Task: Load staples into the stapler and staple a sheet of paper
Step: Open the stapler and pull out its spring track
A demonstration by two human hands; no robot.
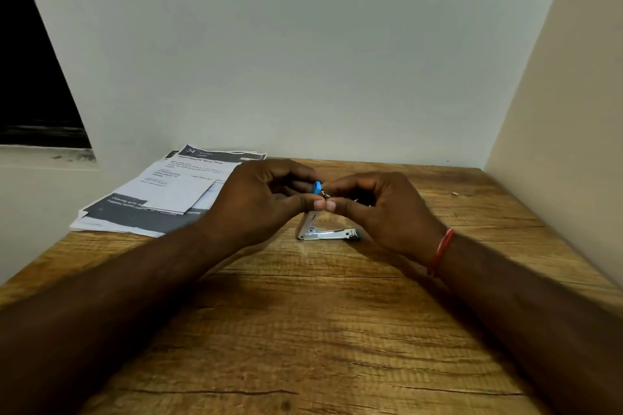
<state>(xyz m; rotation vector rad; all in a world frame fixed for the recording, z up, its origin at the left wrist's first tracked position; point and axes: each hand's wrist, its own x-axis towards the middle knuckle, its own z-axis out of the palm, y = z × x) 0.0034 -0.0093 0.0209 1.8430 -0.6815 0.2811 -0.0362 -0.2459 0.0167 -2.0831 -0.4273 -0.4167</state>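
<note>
A small stapler (325, 233) with blue trim stands open on the wooden table (320, 330); its metal base lies flat and its top is swung up. My left hand (259, 202) grips the raised blue top end (317, 187). My right hand (377, 209) pinches something small and metallic at the stapler's raised end, fingertips touching those of the left hand; whether it is a staple strip or the pusher is unclear. A stack of printed paper sheets (168, 192) lies at the back left of the table, partly behind my left hand.
White walls close in the table at the back and on the right. A dark window opening (33, 77) is at the far left. A tiny light scrap (455, 193) lies near the back right. A red thread band (441, 251) circles my right wrist.
</note>
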